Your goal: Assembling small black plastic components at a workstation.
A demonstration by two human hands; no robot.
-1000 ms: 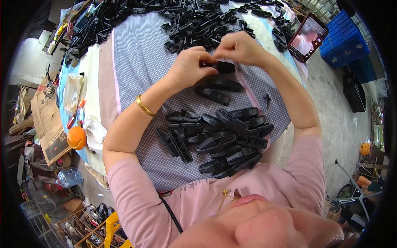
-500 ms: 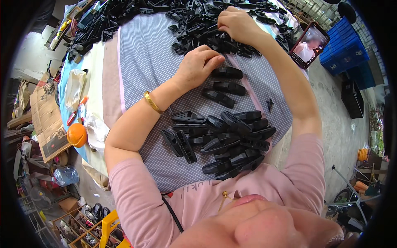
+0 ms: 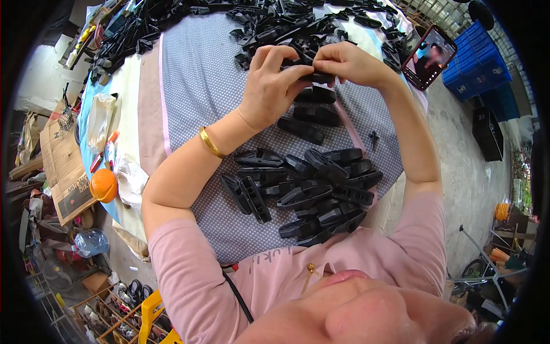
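Grey dotted cloth (image 3: 197, 86) spreads under both hands. L hand (image 3: 269, 86) & R hand (image 3: 358, 64) are together, both closed on one blk plastic part (image 3: 323, 77) btwn their fingertips; grip detail partly hidden. L thumb reaches across toward the R fingertips, other L fingers curled; R wrist bends inward, thumb & index pinching from the right. Elbows out wide, forearms angling up & in, gold bangle (image 3: 211, 143) at L wrist.

Just nearer the body than the hands: three blk pieces (image 3: 317, 116), one after another. Farther back toward the body, a jumbled blk pile (image 3: 306, 196). Beyond the hands, a big loose blk heap (image 3: 266, 26). Right of R hand, a lit phone (image 3: 429, 57), then blue crates (image 3: 475, 60). Well left of L forearm, a round orange thing (image 3: 103, 185).
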